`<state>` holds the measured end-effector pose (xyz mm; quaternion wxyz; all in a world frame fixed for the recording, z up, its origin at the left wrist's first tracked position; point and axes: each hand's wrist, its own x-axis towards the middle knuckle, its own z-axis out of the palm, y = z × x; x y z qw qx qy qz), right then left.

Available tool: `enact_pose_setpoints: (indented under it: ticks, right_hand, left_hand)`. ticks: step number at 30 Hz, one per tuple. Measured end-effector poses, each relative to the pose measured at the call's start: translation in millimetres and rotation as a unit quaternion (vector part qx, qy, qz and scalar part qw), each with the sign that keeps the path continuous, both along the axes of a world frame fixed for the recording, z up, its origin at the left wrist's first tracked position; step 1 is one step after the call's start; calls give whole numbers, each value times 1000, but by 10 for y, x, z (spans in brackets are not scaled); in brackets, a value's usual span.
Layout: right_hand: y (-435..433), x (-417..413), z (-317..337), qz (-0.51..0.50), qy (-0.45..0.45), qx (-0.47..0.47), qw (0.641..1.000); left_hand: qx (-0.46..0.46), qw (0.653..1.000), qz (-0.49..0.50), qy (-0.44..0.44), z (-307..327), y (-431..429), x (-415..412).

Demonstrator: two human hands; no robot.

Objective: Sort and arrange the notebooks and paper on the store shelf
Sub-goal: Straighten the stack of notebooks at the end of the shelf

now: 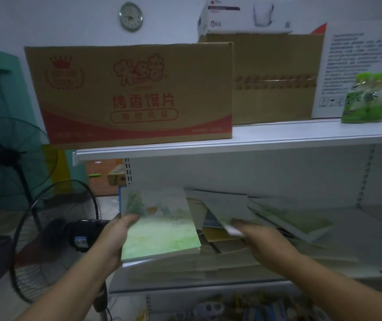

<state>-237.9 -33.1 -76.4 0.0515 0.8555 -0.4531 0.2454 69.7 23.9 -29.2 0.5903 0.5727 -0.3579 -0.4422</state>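
shelf [370, 218]: white metal unit; its middle board holds the notebooks, and the top board [231, 144] above it carries boxes.
carton [134, 93]: brown with red print, at the left end of the top board, overhanging its front edge.
brown box [275, 77]: plain, taped, behind and to the right of the carton.
white box [359, 66]: printed with small text, at the right end of the top board.
fans [55, 228]: two floor fans left of the shelf, one nearer, one further back.
pile [220, 246]: loose notebooks lying flat and crooked across the left half of the middle board, overlapping one another.
green notebook [162, 228]: held above the left end of the pile, cover up, tilted down toward the person.
pale notebook [227, 205]: on top of the pile, just right of the green notebook, lying askew.
left hand [113, 237]: grips the green notebook by its left edge, thumb on the cover, fingers beneath.
right hand [254, 232]: at the near edge of the pale notebook; motion blur hides whether it grips or only touches.
packet [365, 98]: green, upright in front of the white box.
clock [131, 16]: round, on the wall above the carton.
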Motion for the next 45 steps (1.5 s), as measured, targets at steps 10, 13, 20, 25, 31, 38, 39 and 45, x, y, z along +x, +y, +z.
enact_pose_setpoints:
  ticks: [10,13,20,25,31,38,39,45]
  right_hand:
    - [630,-834,445,51,-63,-218,972]
    - [734,-1264,267,47,-12,-145,988]
    - [1032,-2814,-115,-65,44,-50,996]
    - [1314,-3740,-223,-138,-80,86,983]
    - [1363,-5048,-374,-340,-482,252,767]
    - [1185,-6149,-449,-331,-657,216,642]
    - [1101,-6284,-419,-334,-661,209,639]
    - [602,-7002,-296,-350,-662,210,629]
  left_hand:
    - [-28,995,-90,18,90,29,-1922]
    - [-31,987,-143,61,-8,-4,-2666]
    - [17,952,-261,161,-396,-56,-4309]
    - [14,938,-319,137,-669,-50,-5323]
    - [65,891,-423,151,-831,-144,-6487]
    - [135,816,-529,192,-935,-525,-7775]
    - [147,809,-534,196,-939,-638,-7936]
    - [251,750,-578,200,-861,-1286,-8839]
